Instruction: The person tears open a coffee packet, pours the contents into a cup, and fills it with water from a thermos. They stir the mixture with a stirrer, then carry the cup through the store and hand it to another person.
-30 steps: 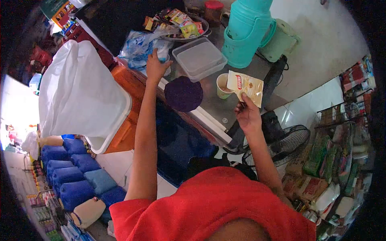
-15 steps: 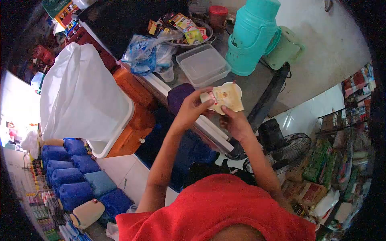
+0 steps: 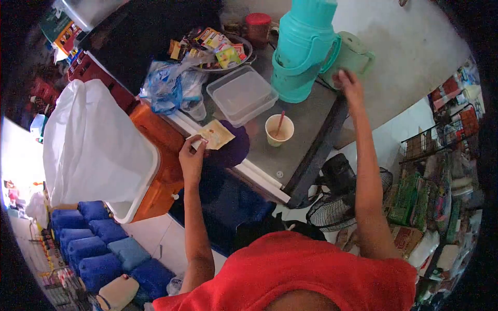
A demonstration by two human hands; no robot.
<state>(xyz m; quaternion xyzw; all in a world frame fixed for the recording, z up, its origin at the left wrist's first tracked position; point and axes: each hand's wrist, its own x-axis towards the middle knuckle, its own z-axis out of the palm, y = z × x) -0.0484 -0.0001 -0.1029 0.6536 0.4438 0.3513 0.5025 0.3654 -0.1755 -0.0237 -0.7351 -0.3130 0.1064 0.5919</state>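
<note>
My left hand (image 3: 192, 158) pinches a cream-coloured sachet (image 3: 218, 133) by its edge, over a dark purple round item (image 3: 231, 147) at the counter's front edge. On the counter stands a paper cup (image 3: 273, 139) with a reddish stick or straw (image 3: 280, 122) leaning in it. My right hand (image 3: 348, 85) is stretched to the right, near a turquoise thermos jug (image 3: 295, 72) and a pale green jug-like container (image 3: 354, 54). The right fingers are small and smeared, and whether they hold anything does not show.
A clear plastic box (image 3: 241, 96) sits on the counter (image 3: 306, 140), beside a bowl of colourful packets (image 3: 223, 52), a blue-and-clear plastic bag (image 3: 168, 85) and a red-lidded jar (image 3: 258, 31). An orange cooler (image 3: 155, 192) flanks the left. A black fan (image 3: 332, 207) stands lower right.
My left hand has carried the sachet left, away from the cup, which now shows fully. My right hand has let go of the sachet and moved up and right. The view has shifted slightly.
</note>
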